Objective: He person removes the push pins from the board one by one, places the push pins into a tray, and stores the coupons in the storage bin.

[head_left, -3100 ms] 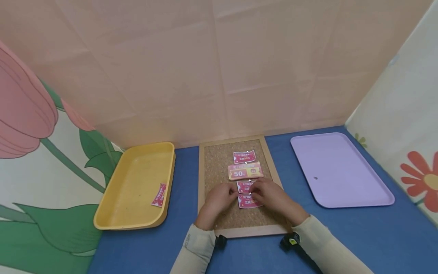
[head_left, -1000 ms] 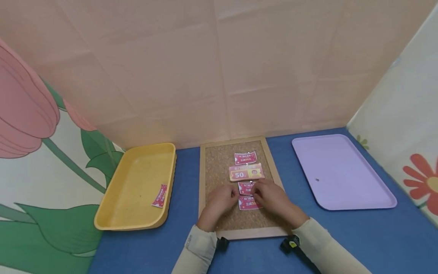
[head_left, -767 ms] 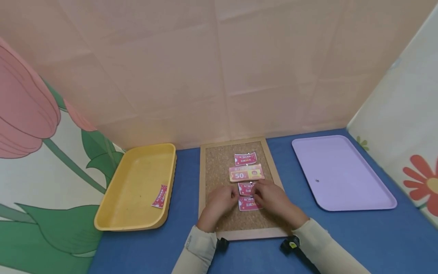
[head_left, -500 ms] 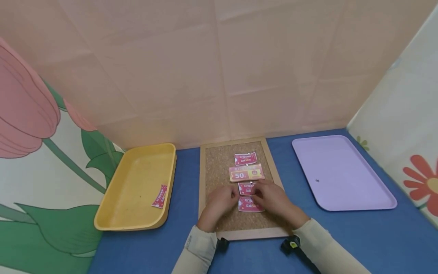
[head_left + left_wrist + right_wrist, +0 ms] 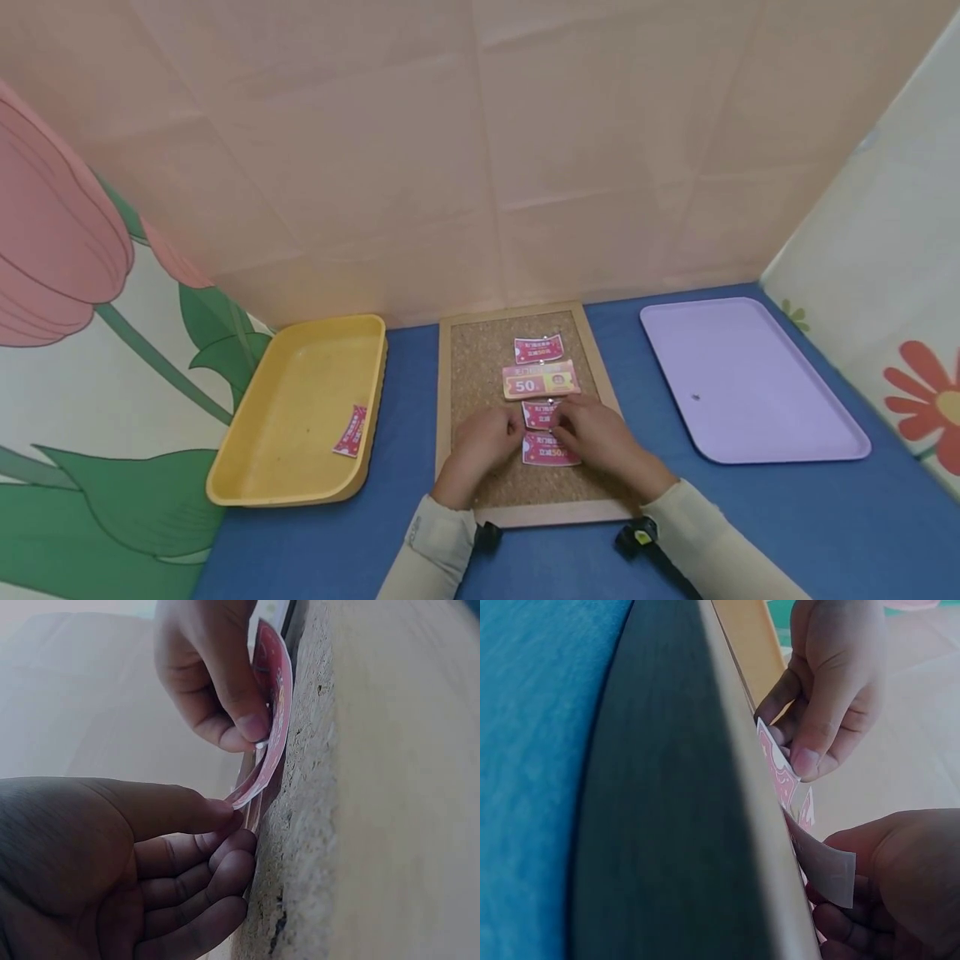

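My left hand [image 5: 480, 446] pinches the left edge of the lowest pink coupon [image 5: 546, 452] on the framed corkboard [image 5: 483, 379]. At the coupon's top edge, my right hand [image 5: 602, 437] pinches a small push pin [image 5: 260, 744] between thumb and finger. The coupon [image 5: 279, 724] bows away from the cork in the left wrist view. Above it on the board are a pink coupon [image 5: 537, 413], partly covered by the right fingers, a larger pink-and-yellow coupon [image 5: 542, 382] and a top pink coupon [image 5: 537, 350]. Small pins show at their top edges.
To the left stands a yellow tray [image 5: 292, 375] with one pink coupon [image 5: 350, 432] inside. On the right, a purple tray [image 5: 757, 383] bears a small metallic piece [image 5: 696, 397]. A blue cloth [image 5: 408, 417] lies beneath everything, and a peach backdrop rises behind.
Both hands keep nearly the same place at the lowest coupon throughout. The coupon's lower right corner shows a little further out beside the right hand than one second ago.
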`<control>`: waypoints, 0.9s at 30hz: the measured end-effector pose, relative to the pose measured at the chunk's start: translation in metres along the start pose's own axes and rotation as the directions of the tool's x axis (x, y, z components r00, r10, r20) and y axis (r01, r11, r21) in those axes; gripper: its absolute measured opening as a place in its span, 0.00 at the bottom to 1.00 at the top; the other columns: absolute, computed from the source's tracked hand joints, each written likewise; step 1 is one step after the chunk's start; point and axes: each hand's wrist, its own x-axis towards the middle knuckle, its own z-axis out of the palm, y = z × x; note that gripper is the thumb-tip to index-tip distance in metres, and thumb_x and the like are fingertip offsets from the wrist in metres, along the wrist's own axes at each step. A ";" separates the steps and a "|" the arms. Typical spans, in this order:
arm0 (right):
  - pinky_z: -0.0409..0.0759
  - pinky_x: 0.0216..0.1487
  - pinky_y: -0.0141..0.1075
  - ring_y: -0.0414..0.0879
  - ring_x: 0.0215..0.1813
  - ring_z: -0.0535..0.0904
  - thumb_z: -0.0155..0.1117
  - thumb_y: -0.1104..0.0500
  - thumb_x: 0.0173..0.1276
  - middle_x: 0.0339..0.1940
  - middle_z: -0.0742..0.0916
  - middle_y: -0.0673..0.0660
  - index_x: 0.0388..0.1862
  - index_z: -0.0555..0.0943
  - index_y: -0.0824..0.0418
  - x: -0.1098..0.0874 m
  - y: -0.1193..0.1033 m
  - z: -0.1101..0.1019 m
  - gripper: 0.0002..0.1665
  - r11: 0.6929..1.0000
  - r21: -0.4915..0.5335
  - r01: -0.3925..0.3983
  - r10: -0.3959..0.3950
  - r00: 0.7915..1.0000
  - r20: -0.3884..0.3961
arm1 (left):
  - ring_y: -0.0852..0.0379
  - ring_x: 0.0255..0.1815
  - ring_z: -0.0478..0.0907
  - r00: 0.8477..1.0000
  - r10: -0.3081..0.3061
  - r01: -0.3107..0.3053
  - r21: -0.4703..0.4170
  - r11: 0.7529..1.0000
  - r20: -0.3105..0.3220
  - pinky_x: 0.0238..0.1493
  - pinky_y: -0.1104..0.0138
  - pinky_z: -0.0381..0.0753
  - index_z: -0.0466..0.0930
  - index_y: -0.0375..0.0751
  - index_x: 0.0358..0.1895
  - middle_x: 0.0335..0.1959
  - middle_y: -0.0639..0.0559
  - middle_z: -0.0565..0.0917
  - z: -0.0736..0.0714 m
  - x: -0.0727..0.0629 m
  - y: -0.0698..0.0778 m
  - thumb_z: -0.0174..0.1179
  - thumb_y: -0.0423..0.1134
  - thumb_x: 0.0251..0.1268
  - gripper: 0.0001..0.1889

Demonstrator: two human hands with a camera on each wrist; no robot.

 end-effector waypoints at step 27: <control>0.72 0.36 0.38 0.41 0.33 0.70 0.68 0.51 0.64 0.30 0.76 0.45 0.30 0.79 0.50 -0.002 -0.006 -0.001 0.08 0.999 -0.045 0.021 -0.022 1.000 -0.006 | 0.60 0.19 0.69 1.000 -0.018 0.019 -0.024 1.000 0.018 0.21 0.65 0.66 0.77 0.55 0.22 0.17 0.59 0.73 0.000 0.001 0.000 0.61 0.45 0.65 0.12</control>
